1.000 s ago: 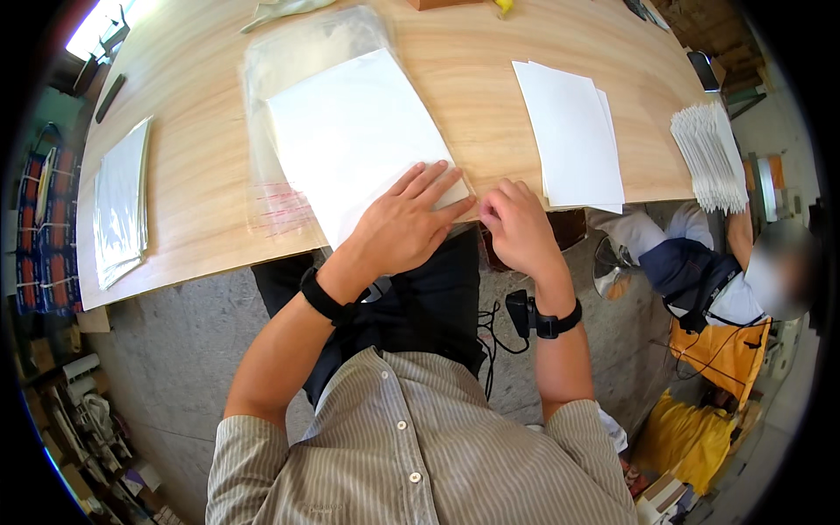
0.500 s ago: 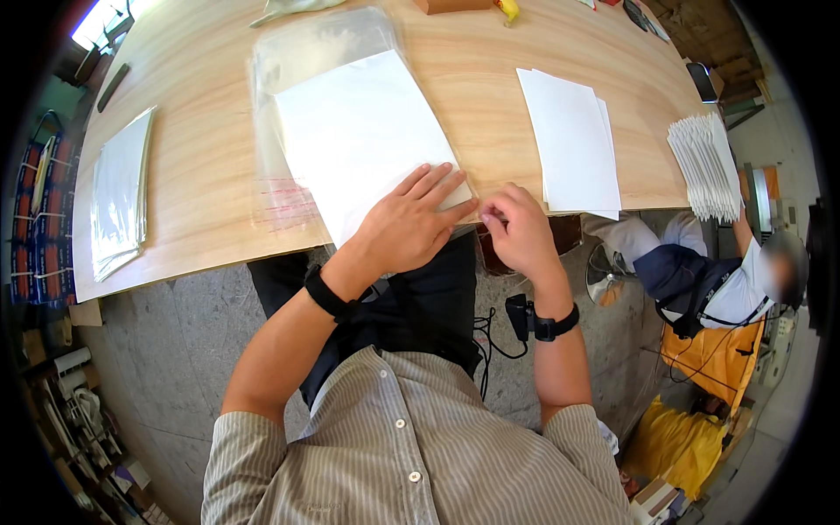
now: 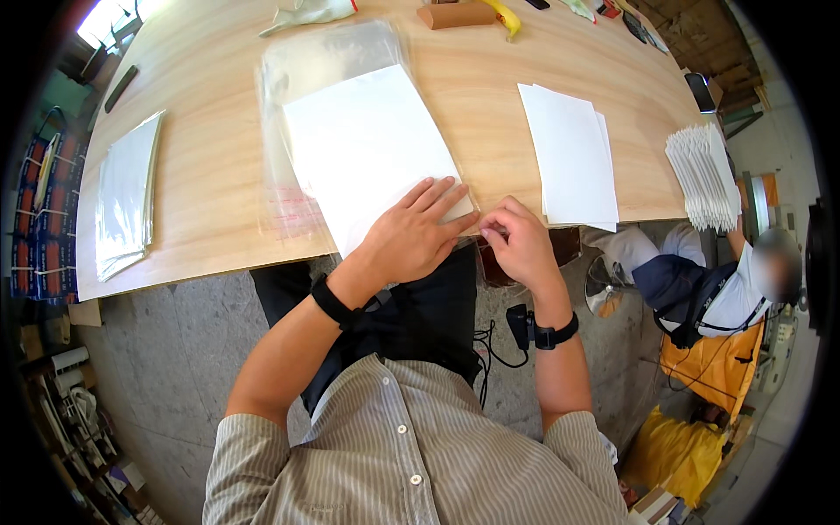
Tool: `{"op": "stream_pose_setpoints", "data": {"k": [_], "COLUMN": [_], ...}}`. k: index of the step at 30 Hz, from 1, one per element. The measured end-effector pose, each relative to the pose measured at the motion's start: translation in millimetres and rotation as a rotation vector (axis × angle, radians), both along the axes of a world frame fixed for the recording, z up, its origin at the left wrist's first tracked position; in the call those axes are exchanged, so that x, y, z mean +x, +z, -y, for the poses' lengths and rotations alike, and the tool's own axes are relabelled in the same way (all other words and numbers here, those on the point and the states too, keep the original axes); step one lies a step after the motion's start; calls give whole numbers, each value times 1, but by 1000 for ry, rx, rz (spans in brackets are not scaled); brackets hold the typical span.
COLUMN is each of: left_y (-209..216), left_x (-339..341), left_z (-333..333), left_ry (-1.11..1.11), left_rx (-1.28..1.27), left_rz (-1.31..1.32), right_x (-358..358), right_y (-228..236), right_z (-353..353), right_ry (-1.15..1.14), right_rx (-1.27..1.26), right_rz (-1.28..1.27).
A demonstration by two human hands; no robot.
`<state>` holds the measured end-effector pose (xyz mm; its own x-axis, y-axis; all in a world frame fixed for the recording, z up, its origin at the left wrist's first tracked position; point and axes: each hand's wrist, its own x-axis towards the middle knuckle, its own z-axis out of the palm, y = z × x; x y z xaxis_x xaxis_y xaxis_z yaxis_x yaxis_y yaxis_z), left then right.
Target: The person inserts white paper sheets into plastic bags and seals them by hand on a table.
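A white sheet (image 3: 372,131) lies askew on a stack of clear plastic bags (image 3: 337,44) at the near edge of the wooden table. My left hand (image 3: 418,223) rests flat on the sheet's near right corner, fingers stretched out. Just right of it, my right hand (image 3: 518,238) is closed in a pinch by the table edge, its fingertips close to my left thumb. Whatever sits in that pinch, if anything, is too small to make out. Red print (image 3: 293,214) shows on the bags left of the sheet.
Several white sheets (image 3: 573,157) lie to the right, with a stack of folded white pieces (image 3: 703,178) beyond. Filled clear sleeves (image 3: 127,197) lie at the left. A brown box (image 3: 455,15) and a yellow object (image 3: 506,17) stand far back. A co-worker (image 3: 726,280) sits at the right.
The whole view has shifted slightly, so the table appears lower. My left hand stays flat on the sheet, and my right hand stays pinched beside it, its fingers turned slightly.
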<state>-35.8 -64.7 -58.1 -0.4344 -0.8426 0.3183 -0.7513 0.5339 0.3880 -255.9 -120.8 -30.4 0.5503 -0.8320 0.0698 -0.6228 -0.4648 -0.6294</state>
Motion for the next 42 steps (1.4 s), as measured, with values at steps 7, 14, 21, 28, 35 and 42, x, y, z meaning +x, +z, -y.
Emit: {"op": "stream_pose_setpoints", "data": {"k": [7,14,21,28,35,42], "left_y": [1,-1,-9,-5,-5,-1], "left_x": [1,1,-1,-1,-1,0], "left_z": [0,0,0,-1,0,1], "left_ry": [13,4,-9,-2,13,2], "left_rx": [-12,-21,-10,-5,-23,-17], "left_rz": [7,-25,1,-16,-24,-61], "right_x": [2,-7,-6,-2,-3,0], "right_y": [-5,-7,-2,-1,-7,-10], "right_z": [-1,-4,5,5,1,-1], "right_ry": [91,-70,40,144,4,37], "right_rx": [-200,48,-24,-210,-100,-225], "right_rz": [-207,141,-9,-120,56,-8]}}
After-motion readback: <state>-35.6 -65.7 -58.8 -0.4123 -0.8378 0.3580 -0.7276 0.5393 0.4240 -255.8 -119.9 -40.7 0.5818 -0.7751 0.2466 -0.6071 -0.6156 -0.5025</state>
